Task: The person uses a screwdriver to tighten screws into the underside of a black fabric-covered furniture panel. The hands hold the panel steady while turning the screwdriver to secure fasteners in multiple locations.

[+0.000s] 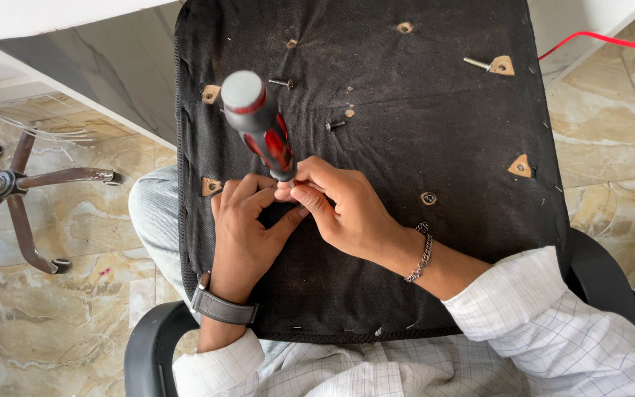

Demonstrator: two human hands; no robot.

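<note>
Both hands meet at the lower end of a red-and-black screwdriver [262, 121], upright on the black fabric underside of a chair seat [420, 132] lying across the lap. Right hand [343, 209] has fingers closed around the shaft near the tip. Left hand [244, 228] is curled, fingertips pinched at the same spot; contents hidden. Loose screws [282, 83] lie just above. Chair base [9, 184] sits on the floor, well left.
</note>
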